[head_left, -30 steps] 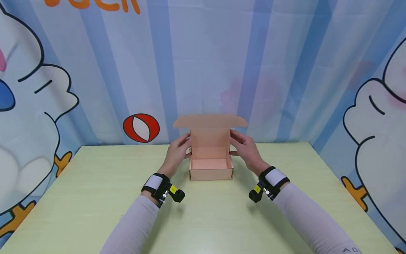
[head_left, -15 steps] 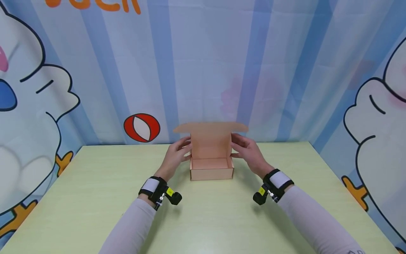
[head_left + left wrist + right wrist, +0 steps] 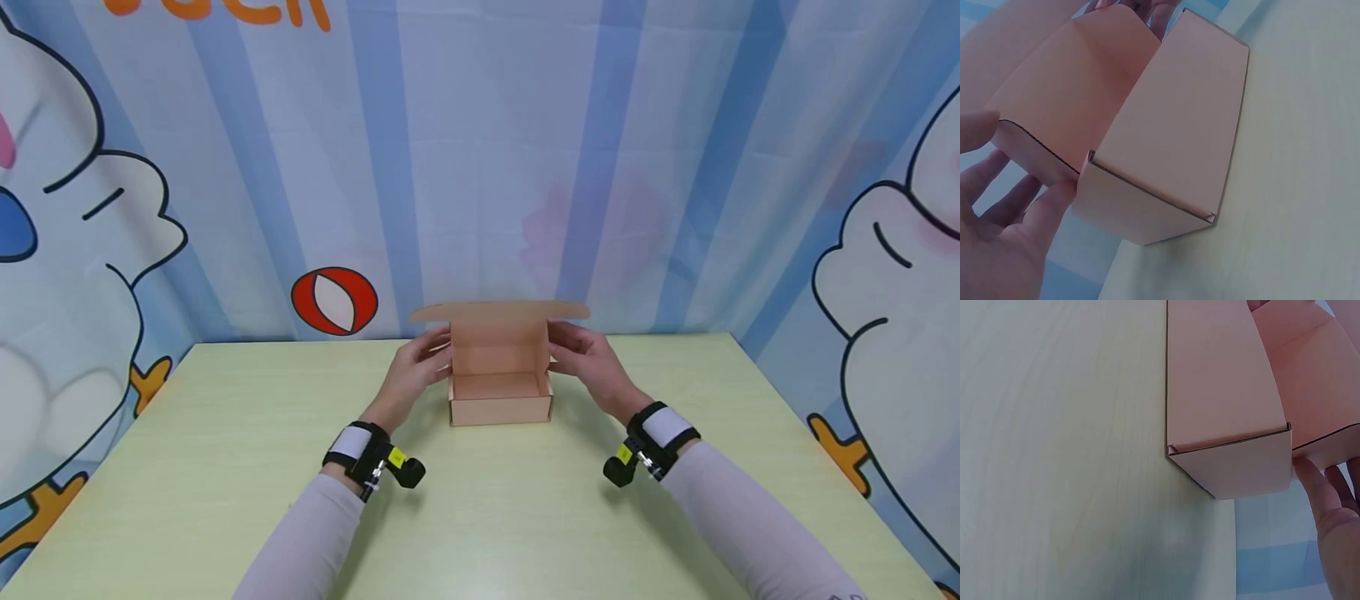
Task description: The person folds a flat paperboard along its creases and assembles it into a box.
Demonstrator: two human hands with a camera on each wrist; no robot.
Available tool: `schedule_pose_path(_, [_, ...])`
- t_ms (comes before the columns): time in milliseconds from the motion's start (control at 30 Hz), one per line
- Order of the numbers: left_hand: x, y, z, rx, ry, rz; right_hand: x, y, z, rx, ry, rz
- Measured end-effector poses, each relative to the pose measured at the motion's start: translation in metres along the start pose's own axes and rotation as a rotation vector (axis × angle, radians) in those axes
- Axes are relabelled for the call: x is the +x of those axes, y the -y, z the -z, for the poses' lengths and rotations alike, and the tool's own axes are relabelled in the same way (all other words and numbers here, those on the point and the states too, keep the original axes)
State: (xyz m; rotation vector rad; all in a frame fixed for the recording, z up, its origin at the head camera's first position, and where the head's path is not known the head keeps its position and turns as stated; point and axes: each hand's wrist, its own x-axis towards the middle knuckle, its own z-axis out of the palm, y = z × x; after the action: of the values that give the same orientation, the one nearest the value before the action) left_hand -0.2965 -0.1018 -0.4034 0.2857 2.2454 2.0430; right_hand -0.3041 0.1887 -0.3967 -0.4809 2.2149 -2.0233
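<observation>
A small brown cardboard box (image 3: 500,412) stands on the table with its lid (image 3: 498,346) raised at the back. The wide tuck flap (image 3: 500,312) along the lid's free edge points toward me. My left hand (image 3: 415,368) holds the lid's left side flap (image 3: 1034,145), thumb near the hinge corner and a fingertip at the far edge. On the other side, my right hand (image 3: 594,367) holds the right side flap (image 3: 1332,447), its thumb by the box's back corner. Several right fingers are partly hidden behind the lid. Inside the box, the visible floor (image 3: 497,386) is bare cardboard.
The pale wooden table (image 3: 510,517) reaches back to a blue striped curtain (image 3: 480,167) close behind the box. Printed cartoon figures cover the cloth at both sides. Each wrist wears a strapped camera, the left camera (image 3: 408,472) and the right camera (image 3: 619,472).
The lid has tipped forward and lower, its tuck flap coming down. Both hands have dropped slightly with it, and the wrists have moved a little apart. The box base has stayed put.
</observation>
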Motion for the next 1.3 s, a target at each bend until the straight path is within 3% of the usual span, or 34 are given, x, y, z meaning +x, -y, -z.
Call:
schedule_pose_path(200, [-0.004,0.005,0.002,0.058,0.003,-0.030,-0.004,-0.007,0.003,-0.038,0.022,0.017])
schedule_pose_path(433, [-0.009,0.011,0.006,0.155,-0.011,-0.072,-0.007,-0.008,0.003,-0.110,-0.008,-0.049])
schedule_pose_path(767, [-0.017,0.018,0.010,0.181,0.044,-0.160,-0.014,-0.015,0.009,-0.083,0.085,0.008])
schedule_pose_path(1033, [-0.024,0.025,0.014,0.249,0.121,-0.177,-0.022,-0.019,0.019,-0.241,0.185,0.000])
schedule_pose_path(1300, [-0.027,0.027,0.020,0.318,0.210,-0.195,-0.027,-0.020,0.028,-0.454,0.239,0.071])
